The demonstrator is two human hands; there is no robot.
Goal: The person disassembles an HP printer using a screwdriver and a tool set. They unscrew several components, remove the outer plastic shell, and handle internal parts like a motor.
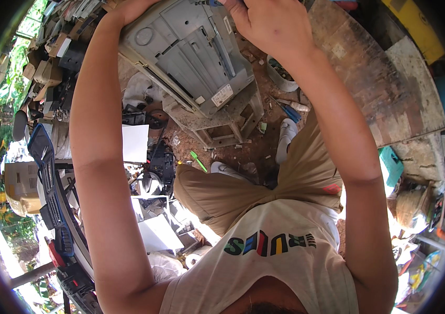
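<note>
A large grey plastic machine casing point(191, 57), like the underside of a printer or copier, rests tilted on a worn stand point(222, 125). My left hand point(134, 9) lies at the casing's far left edge, its fingers cut off by the top of the view. Over the far right corner, my right hand point(275, 23) is closed, thumb bent inward. A thin dark and blue tool point(209, 2) sticks out beside that thumb; its kind is mostly hidden by the frame edge. A white label point(222, 96) shows on the casing's near side.
To the right stands a worn wooden board point(369, 78). A round tub point(281, 76) and blue-handled pliers point(289, 112) sit on the dirt floor, with a green brush-like piece point(198, 161) nearer my feet. Electronic scrap point(57, 209) and boxes crowd the left.
</note>
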